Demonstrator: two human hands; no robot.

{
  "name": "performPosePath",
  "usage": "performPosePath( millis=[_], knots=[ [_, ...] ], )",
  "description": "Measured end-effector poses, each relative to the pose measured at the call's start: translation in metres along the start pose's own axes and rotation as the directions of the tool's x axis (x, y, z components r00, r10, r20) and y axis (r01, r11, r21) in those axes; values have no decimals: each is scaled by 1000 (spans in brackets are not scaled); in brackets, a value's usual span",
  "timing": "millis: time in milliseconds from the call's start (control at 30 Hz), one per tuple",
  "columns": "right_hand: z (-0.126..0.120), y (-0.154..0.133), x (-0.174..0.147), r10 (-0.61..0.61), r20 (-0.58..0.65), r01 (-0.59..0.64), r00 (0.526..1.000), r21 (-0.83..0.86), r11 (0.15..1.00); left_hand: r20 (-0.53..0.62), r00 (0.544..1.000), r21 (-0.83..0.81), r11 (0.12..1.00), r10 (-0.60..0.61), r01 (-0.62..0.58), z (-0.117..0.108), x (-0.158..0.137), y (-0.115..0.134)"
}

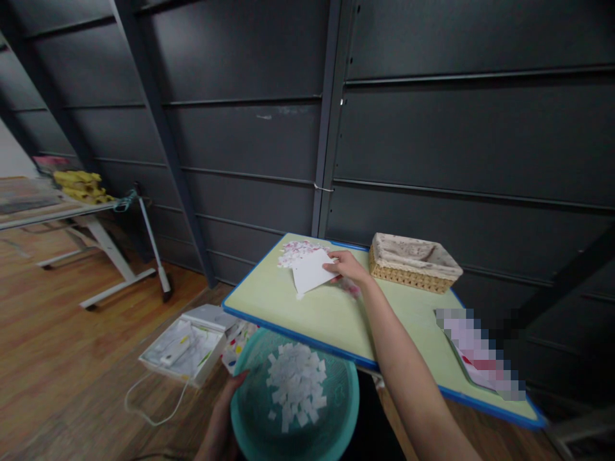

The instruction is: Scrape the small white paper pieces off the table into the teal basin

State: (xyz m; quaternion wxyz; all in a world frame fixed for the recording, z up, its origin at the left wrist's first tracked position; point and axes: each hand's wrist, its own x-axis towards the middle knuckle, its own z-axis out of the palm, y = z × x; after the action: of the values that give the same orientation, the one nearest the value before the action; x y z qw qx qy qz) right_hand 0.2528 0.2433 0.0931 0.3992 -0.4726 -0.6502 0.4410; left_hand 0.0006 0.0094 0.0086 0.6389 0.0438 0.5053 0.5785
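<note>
My right hand (346, 266) is closed on the edge of a white card (313, 270), held low over the pale green tabletop (269, 299). A spread of small white and pink paper scraps (298, 251) lies just behind the card. Some pinkish bits (353, 289) show below my right wrist. At the near edge of the table, my left hand (229, 398) grips the rim of a teal plastic basin (343, 410). Inside the basin is a heap of small white paper pieces (295, 381). The left fingers are partly hidden by the rim.
A lined wicker basket (416, 276) stands at the back right of the table. Nearer lies a partly pixelated flat item (473, 358). On the floor at left are an open white box (180, 352) and a cord. Dark metal panels (250, 141) rise behind the table.
</note>
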Motion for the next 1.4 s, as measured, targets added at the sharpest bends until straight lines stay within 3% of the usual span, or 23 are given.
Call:
performPosePath(
  millis=[167,367,467,500,567,667,733,833,900,1000,1133,1233,1400],
  knots=[
    [2,-1,-7,49,269,-61,962,36,998,12,1000,12,1000,-15,15,1,0,-2],
    [8,-3,-6,148,562,-167,814,-17,986,-2,1000,-16,1000,-21,21,0,4,-2],
    [11,-4,-5,151,641,-190,753,-8,982,7,999,-48,998,-33,34,1,2,-1],
    [11,-4,-5,136,634,-191,761,20,981,2,999,-47,998,-37,37,2,1,-1],
    [11,-3,-5,80,551,-168,831,112,979,-9,999,-41,998,-40,40,3,-1,-1],
    [12,-1,-4,0,309,-76,951,233,970,-14,999,-29,999,-33,33,5,-3,0],
    [15,2,0,-36,123,4,992,251,968,-7,1000,-25,999,-29,29,4,-1,1],
    [25,10,11,-93,-170,125,981,187,974,-12,999,-26,999,-31,31,1,3,0],
    [33,16,18,-148,-273,174,951,73,982,-8,1000,-30,999,-30,29,-2,6,-2],
    [44,23,23,-292,-310,245,905,-183,952,3,999,-20,999,-33,33,-4,7,-6],
    [57,24,19,-427,-258,296,867,-422,857,-7,1000,-15,1000,8,-8,-3,6,-8],
    [67,22,18,-459,-208,317,864,-485,815,12,1000,-10,1000,12,-12,-4,7,-7],
    [76,22,23,-468,-128,352,874,-498,793,-6,989,-21,988,-151,151,-6,6,-6]
  ],
)
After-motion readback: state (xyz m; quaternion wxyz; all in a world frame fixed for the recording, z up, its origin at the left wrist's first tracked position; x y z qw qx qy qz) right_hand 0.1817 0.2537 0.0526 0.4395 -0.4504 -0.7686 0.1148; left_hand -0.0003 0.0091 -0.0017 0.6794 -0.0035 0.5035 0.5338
